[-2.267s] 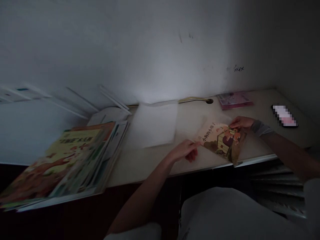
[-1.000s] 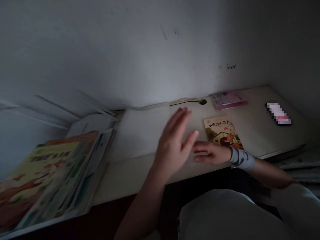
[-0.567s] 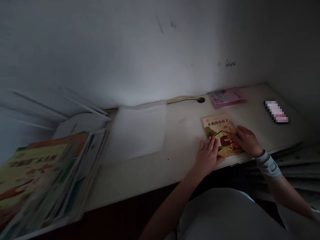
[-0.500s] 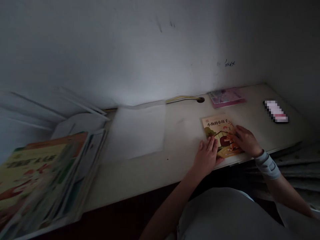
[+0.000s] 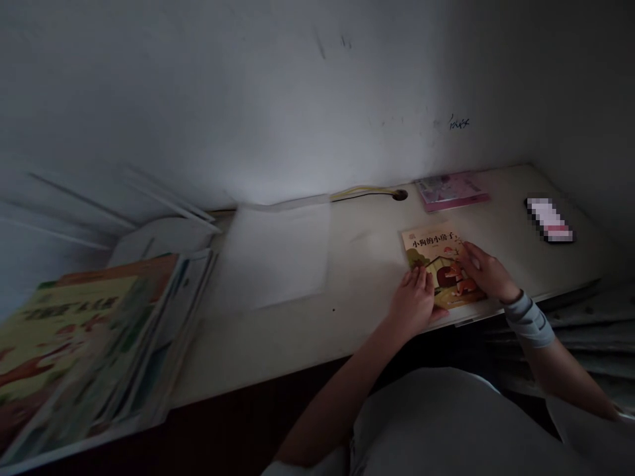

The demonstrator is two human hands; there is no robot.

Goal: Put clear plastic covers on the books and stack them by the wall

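A picture book [image 5: 439, 264] with a dog and a small house on its cover lies face up near the desk's front edge. On its left edge rests my left hand [image 5: 414, 299], fingers bent over the cover and thumb stretched along the bottom edge. My right hand [image 5: 489, 272] grips the book's right side, with fingertips on the cover by the upper right corner; a grey band [image 5: 530, 320] wraps that wrist. Together the hands hold the book between them, and its underside is hidden.
A phone [image 5: 550, 219] lies right on the desk [image 5: 367, 277], and a pink book [image 5: 454, 190] against the wall. Cables run into a round hole [image 5: 399, 195]. A white sheet [image 5: 282, 254] lies left of centre, beside a fanned pile of books [image 5: 94, 350].
The view has shifted slightly. Both hands stay at the book's sides, with the right fingers a little higher on the cover. The book has hardly moved.
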